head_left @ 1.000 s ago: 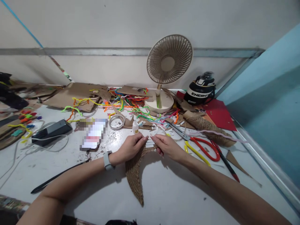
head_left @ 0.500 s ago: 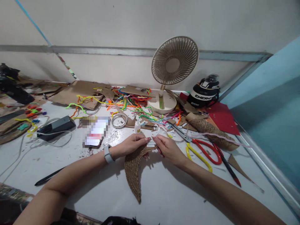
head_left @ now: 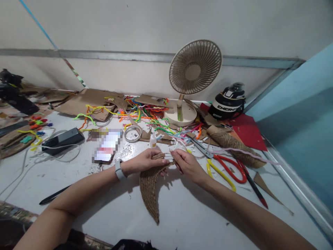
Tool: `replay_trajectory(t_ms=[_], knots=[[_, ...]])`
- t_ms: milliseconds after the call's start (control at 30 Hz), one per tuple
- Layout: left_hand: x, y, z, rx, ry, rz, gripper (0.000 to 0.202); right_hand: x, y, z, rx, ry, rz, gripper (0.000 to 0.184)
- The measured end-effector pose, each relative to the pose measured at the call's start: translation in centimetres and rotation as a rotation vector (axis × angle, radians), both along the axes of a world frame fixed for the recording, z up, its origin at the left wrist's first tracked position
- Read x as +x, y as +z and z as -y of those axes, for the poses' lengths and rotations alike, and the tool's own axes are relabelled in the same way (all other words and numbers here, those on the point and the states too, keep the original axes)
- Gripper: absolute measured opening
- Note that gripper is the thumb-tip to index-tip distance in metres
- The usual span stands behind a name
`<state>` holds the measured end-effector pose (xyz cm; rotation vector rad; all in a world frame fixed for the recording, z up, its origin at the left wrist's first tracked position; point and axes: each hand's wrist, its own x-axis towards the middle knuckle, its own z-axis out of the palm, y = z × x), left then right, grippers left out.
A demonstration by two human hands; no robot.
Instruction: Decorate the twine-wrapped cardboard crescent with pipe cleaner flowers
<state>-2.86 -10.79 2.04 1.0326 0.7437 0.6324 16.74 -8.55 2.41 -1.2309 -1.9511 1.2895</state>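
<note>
A curved, pointed piece of corrugated cardboard (head_left: 149, 189) lies on the white table (head_left: 187, 215) in front of me. My left hand (head_left: 142, 162), with a pale watch on the wrist, grips its upper end with closed fingers. My right hand (head_left: 187, 165) pinches a small white strip (head_left: 168, 158) against that same end. The fingertips of both hands nearly meet at the tip of the cardboard.
Red-handled scissors (head_left: 221, 161) and a yellow pipe cleaner (head_left: 221, 175) lie right of my right hand. A small glue bottle (head_left: 153, 140), a phone (head_left: 106, 147), a power bank (head_left: 63, 139), a fan (head_left: 194, 73), a helmet-shaped bottle (head_left: 227, 102) and tangled pipe cleaners (head_left: 140, 116) crowd the back.
The upper end of the cardboard piece has been lifted and turned slightly between my hands. Both hands stay at the same spot; the view shifted a little.
</note>
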Motion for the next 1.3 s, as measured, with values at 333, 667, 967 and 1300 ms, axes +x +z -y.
replay_trajectory(t_ms=[333,667,967,1300], knots=[[-0.36,-0.09,-0.1,0.022,0.013,0.016,0.033,0.2,-0.59,-0.11,-0.109,0.064,-0.062,0.041],[-0.48,-0.47,-0.11,0.129,0.005,-0.017,0.03,0.23,-0.7,-0.41,-0.079,0.042,-0.092,0.039],[-0.25,-0.2,0.05,0.186,0.022,-0.059,0.033,0.35,-0.61,-0.18,-0.004,0.057,-0.039,0.038],[-0.11,-0.41,0.33,0.195,0.05,-0.075,0.034,0.19,-0.03,-0.36,-0.22,0.057,-0.159,0.041]])
